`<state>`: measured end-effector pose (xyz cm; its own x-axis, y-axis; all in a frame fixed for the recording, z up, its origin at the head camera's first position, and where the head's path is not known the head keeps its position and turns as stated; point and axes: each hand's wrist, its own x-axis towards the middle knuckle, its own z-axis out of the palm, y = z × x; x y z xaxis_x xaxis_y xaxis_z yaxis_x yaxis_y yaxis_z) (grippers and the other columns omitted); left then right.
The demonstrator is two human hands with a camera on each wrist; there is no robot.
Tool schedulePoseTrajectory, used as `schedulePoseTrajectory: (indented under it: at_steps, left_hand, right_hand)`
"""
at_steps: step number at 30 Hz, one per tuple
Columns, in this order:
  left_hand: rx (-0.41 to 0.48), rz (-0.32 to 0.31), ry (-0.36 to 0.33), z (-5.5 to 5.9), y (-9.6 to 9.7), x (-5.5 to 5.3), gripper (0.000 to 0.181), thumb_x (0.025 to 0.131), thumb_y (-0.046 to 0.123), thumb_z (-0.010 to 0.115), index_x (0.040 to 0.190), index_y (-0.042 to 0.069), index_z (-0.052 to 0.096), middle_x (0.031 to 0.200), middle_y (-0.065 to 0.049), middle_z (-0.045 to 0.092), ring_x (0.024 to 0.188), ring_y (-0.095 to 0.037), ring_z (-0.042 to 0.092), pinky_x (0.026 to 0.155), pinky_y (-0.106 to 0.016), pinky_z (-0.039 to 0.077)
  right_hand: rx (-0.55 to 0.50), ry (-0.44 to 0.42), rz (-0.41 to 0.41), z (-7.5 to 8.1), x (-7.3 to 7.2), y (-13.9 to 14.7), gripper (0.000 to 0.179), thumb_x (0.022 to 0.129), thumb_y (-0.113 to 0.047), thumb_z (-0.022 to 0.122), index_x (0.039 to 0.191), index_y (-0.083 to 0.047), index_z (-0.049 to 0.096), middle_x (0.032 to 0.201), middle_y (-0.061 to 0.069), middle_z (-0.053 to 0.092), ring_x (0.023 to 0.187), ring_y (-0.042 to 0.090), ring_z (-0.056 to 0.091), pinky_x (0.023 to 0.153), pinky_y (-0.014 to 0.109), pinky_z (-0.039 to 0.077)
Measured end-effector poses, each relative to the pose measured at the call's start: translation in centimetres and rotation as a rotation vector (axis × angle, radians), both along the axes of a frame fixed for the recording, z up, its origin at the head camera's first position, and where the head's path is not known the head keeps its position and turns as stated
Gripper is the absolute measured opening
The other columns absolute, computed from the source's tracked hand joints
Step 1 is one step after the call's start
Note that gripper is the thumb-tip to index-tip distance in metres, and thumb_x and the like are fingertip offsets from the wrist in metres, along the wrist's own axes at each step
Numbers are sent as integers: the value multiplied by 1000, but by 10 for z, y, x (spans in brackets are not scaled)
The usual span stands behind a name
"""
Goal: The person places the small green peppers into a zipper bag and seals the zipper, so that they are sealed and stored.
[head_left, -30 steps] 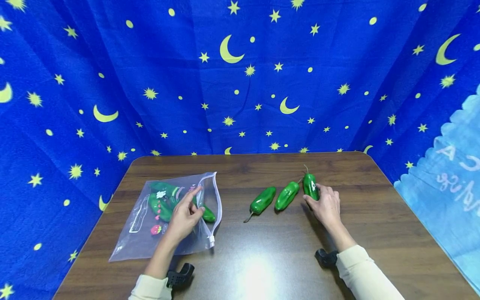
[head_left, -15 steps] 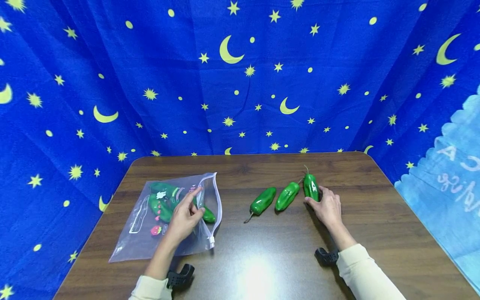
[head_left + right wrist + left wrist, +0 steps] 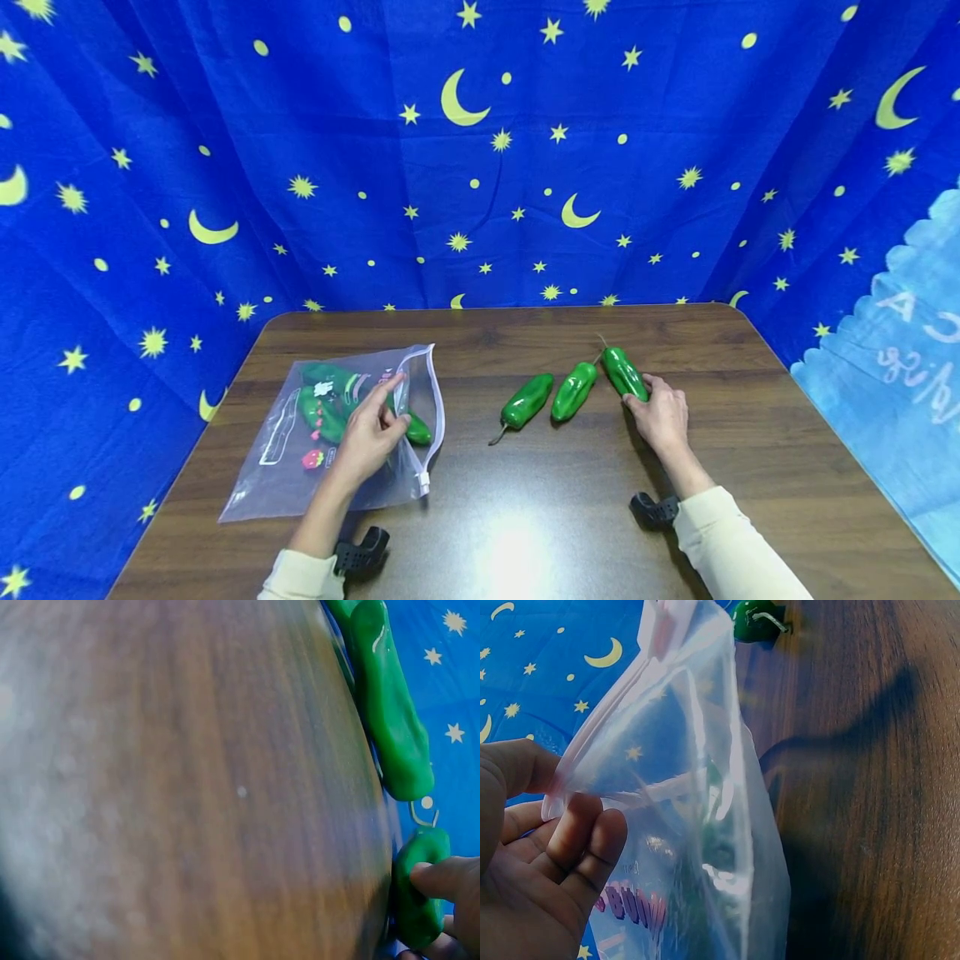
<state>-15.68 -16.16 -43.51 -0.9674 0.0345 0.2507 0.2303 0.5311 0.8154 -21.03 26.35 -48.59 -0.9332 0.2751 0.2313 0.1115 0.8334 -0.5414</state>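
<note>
Pinching the near end of the right pepper in the fingers of the right hand, with digits bearing on opposite sides in the right wrist view. Extending from those fingers toward the far left along the long axis, and ending in a thin stem pointing away from the body. Not showing plainly whether resting on the table or hanging just above. Coming next, just beside that stem end, to the middle pepper, slanting the other way, near left to far right. Finding beyond it, near and farther left, the left pepper, slanting likewise but aiming its stem toward the near side.

Lying across from this row, well apart from the right pepper, with both loose ones in between: the clear bag, opening rightward. Pinching the bag's rim near the mouth, in curled fingers of the left hand — being much the nearer hand to that opening, as the right is to the held pepper. Showing green peppers inside, too veiled by the film for counting.
</note>
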Motion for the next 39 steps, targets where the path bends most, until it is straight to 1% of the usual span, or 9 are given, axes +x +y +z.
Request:
schedulePoseTrajectory:
  at_steps: [6,9,14,18,21,24,29,39]
  left_hand:
    - [5,-9,16,-1,-1,0,63,79,2,65,139,10,46,68,-5,52,52,-2,42,44,-21,39]
    - [5,-10,16,-1,-1,-1,63,79,2,64,139,10,46,67,-5,52,52,-2,42,44,-21,39]
    - [-2,-8,14,0,0,-1,63,79,2,64,139,11,47,67,-5,52,52,-2,42,44,-21,39]
    - [-9,-4,8,0,0,-1,63,79,3,64,139,11,46,68,-5,53,53,-2,42,45,-21,40]
    - [-7,-3,9,0,0,-1,63,79,2,64,139,11,46,69,-5,53,53,-2,42,45,-21,40]
    - [-5,-3,16,-1,1,-1,63,79,2,64,138,11,47,70,-5,53,53,-1,42,45,-21,40]
    - [-10,-1,17,0,1,-1,62,79,2,64,138,11,47,70,-5,53,53,-2,42,45,-21,40]
    - [-4,5,-19,0,1,0,63,79,2,65,139,12,46,72,-6,53,54,-3,43,45,-21,40]
  right_hand:
    - [-55,-11,-40,2,2,2,49,83,-19,65,125,4,54,117,28,61,98,44,51,82,54,39]
    - [-72,-1,-66,2,3,3,45,84,-18,64,123,2,57,116,28,61,97,44,52,82,54,39]
    - [-98,53,-118,1,5,7,40,84,-18,63,119,1,60,115,28,62,98,48,55,81,55,40]
    - [-142,89,-156,4,7,9,39,84,-18,63,119,-1,61,115,28,62,100,49,55,84,56,40]
    - [-176,103,-168,6,9,8,39,85,-19,63,120,-2,61,116,27,62,102,47,56,87,55,40]
    - [-201,106,-166,10,11,6,41,86,-20,63,122,-2,60,116,26,62,102,44,55,87,53,39]
    - [-225,102,-130,15,16,-2,42,86,-20,63,123,-2,59,114,27,62,99,41,53,84,51,36]
    - [-233,170,-52,22,25,-23,38,83,-16,67,119,-4,63,112,24,65,99,39,56,82,50,40]
